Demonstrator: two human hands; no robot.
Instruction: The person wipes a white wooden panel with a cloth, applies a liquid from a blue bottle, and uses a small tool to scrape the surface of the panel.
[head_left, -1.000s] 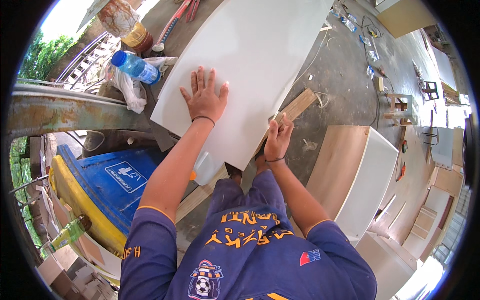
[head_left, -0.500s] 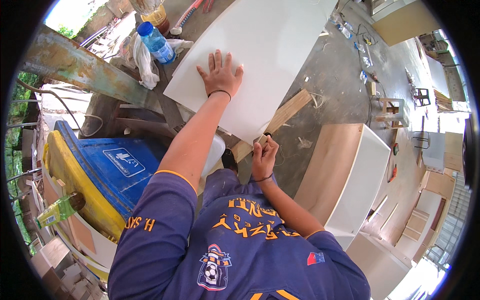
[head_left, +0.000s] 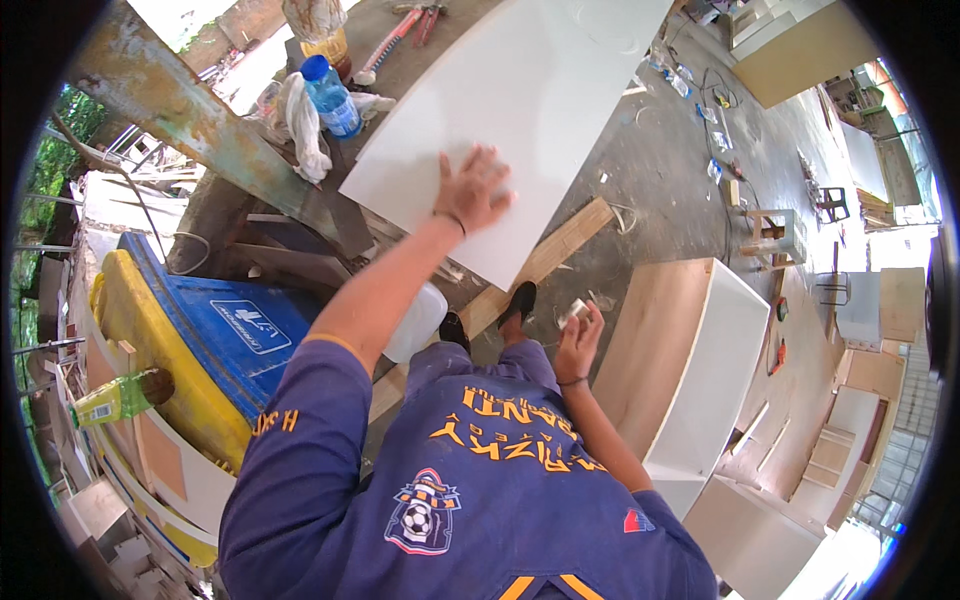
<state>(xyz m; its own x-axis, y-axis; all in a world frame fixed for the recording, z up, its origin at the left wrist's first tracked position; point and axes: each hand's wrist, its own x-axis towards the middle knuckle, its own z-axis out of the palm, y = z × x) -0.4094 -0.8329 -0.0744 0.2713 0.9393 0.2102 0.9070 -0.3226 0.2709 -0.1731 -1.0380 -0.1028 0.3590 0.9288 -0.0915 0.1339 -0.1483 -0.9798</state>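
A smooth white panel (head_left: pixel 500 110) stretches away in front of me, its narrow near corner pointing toward my legs. My left hand (head_left: pixel 474 192) is over the near part of this panel, fingers apart and slightly blurred; it seems to rest on the surface and grips nothing. Off the panel's near right edge, my right hand (head_left: pixel 580 345) is raised, with its fingers closed around a small pale block-like piece (head_left: pixel 572 315). What this piece is made of I cannot make out.
Left of the panel stand a blue-capped bottle (head_left: pixel 332 98), a white rag (head_left: pixel 303 130) and a hammer (head_left: pixel 385 48). A wooden plank (head_left: pixel 560 240) runs beneath the panel. An open cabinet box (head_left: pixel 680 360) stands at right, a blue lid (head_left: pixel 225 320) at left.
My right hand has moved from the panel's near corner out to the right, and the pale piece now shows in it. My left hand has shifted slightly right and nearer along the panel.
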